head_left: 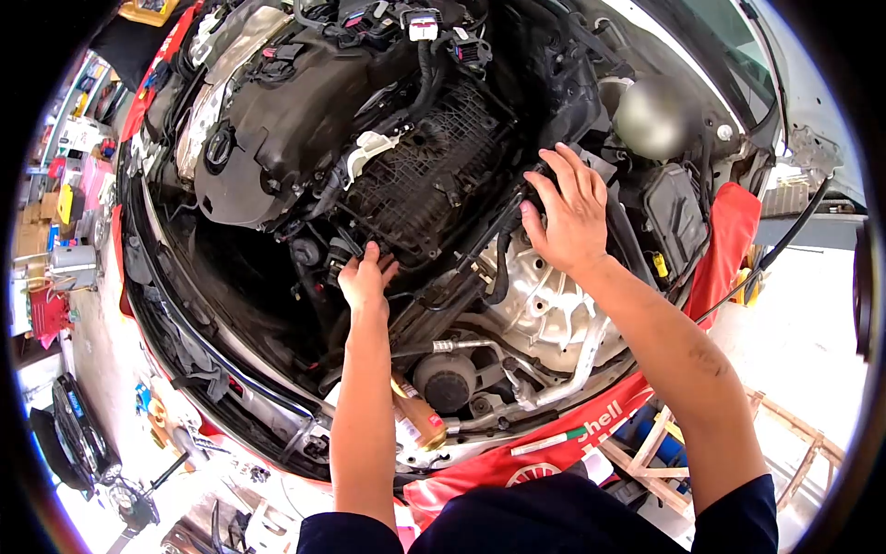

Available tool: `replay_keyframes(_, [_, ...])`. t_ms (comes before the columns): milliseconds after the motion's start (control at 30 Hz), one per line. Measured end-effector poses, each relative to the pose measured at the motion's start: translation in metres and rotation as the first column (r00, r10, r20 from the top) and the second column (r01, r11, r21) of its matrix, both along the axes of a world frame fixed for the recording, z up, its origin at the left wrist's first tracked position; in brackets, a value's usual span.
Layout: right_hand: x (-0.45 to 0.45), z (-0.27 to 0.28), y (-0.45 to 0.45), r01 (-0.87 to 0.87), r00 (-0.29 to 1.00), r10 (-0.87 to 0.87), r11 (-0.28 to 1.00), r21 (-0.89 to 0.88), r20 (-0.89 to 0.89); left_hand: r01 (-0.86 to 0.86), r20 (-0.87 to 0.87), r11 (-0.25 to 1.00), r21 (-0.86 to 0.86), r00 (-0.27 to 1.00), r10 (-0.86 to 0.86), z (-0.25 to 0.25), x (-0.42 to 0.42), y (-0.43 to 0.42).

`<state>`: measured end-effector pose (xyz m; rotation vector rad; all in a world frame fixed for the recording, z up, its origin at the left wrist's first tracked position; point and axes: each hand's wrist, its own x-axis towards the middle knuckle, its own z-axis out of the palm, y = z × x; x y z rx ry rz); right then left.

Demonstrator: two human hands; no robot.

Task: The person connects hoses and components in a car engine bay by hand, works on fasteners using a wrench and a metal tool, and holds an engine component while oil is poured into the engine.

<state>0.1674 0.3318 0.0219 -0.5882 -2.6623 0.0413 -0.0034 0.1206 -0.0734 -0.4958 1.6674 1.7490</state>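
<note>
Garage floor (pixel 794 323) shows beyond a red cover (pixel 498 466) (probably for protection). Left hand (pixel 366 279) and right hand (pixel 568 217) half-open, any hold unclear.

Left hand (pixel 366 280) and right hand (pixel 568 214) reach — bare — into an engine bay (pixel 245 286).

Engine cover (pixel 286 138) ahead-left of both hands (pixel 366 280)

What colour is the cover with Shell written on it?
The cover is red with white lettering, best seen in the head view.
</note>
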Motion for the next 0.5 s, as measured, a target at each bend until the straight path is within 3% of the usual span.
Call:
replay_keyframes(233, [0.0,-0.001,0.003,-0.023,0.999,0.023,1.0,-0.007,-0.034,-0.089,-0.028,0.996,0.008,0.996,0.089,-0.009,0.001,0.001])
replay_keyframes(500, [0.001,0.001,0.003,-0.022,0.999,0.022,1.0,-0.011,-0.025,0.013,-0.121,0.998,-0.055,0.992,-0.02,-0.014,0.005,-0.002])
